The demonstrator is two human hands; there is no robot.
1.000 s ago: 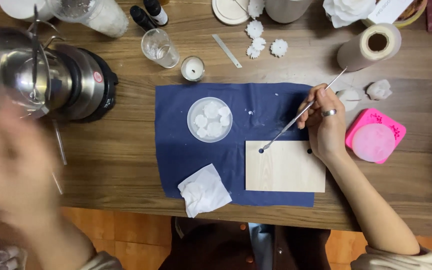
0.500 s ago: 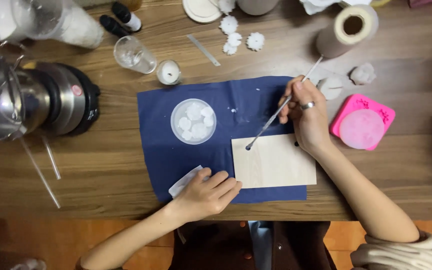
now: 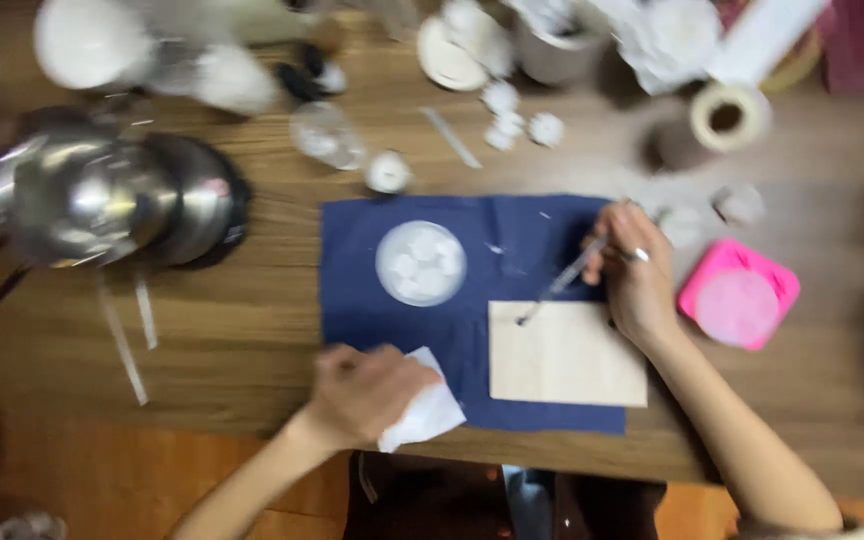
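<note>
Gripping a tissue (image 3: pixel 422 410) near the cloth (image 3: pixel 452 300), the left hand (image 3: pixel 367 395) waited; the right hand (image 3: pixel 637 280) pinched a stick (image 3: pixel 562 283), steadying its tip on the board (image 3: pixel 567 355).

There is one camera, worn on the person's head. It looks straight down at the tabletop (image 3: pixel 252 330) from close above. The blue cloth (image 3: pixel 512 240) sits near the middle, and the picture is blurry.

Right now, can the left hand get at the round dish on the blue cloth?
Probably yes: the left hand grips a white tissue just below the dish, with only bare blue cloth between.
</note>
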